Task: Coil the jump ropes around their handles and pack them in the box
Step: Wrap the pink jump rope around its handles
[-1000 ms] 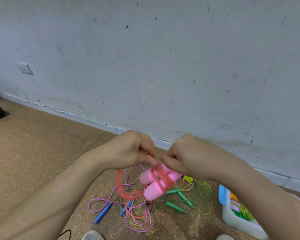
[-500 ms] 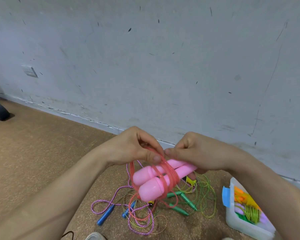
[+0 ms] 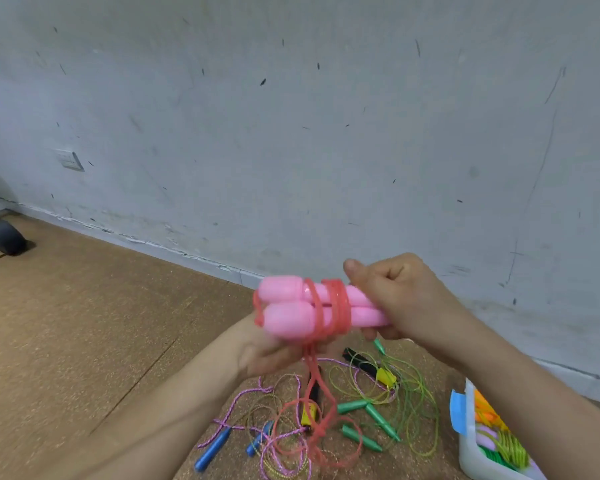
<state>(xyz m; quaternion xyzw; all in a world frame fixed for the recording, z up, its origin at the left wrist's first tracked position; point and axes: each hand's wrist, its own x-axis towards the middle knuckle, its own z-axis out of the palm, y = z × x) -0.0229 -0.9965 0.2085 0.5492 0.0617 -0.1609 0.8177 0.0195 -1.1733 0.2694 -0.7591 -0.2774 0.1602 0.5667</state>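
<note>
**Wall** (image 3: 291, 133): pale grey plaster, matt, flecked with dark scuffs and thin cracks. A white socket plate (image 3: 69, 160) is set low at the left.

**Floor** (image 3: 84, 323): tan, cork-like and speckled, meeting the wall at a chipped white skirting. A black wheel (image 3: 6, 237) stands at the far left edge.

**Right hand** (image 3: 395, 299): clenched round the narrow ends of the pink handles, thumb lifted, held in the air above the floor.

**Left hand** (image 3: 267, 351): under the thick ends of the handles, blurred. Whether it grips anything cannot be told.

**Box** (image 3: 468, 441): translucent white plastic with rounded corners and a blue latch, on the floor at the lower right, partly out of view. Coiled orange, purple and green ropes lie in it.

**Pink handles** (image 3: 288, 306): two, of smooth glossy plastic, bulbous at one end, lying side by side and level.

**Red rope** (image 3: 336, 306): thin translucent cord, wound several turns round the middle of both handles. The loose length hangs to the floor.

**Floor pile**, below the hands and left of the box, all tangled together:
- green rope (image 3: 420, 410), thin, with tapered green handles (image 3: 381, 422)
- purple rope (image 3: 236, 407), braided, with blue handles (image 3: 212, 452)
- yellow-and-black handles (image 3: 381, 372) on a thin olive cord
</note>
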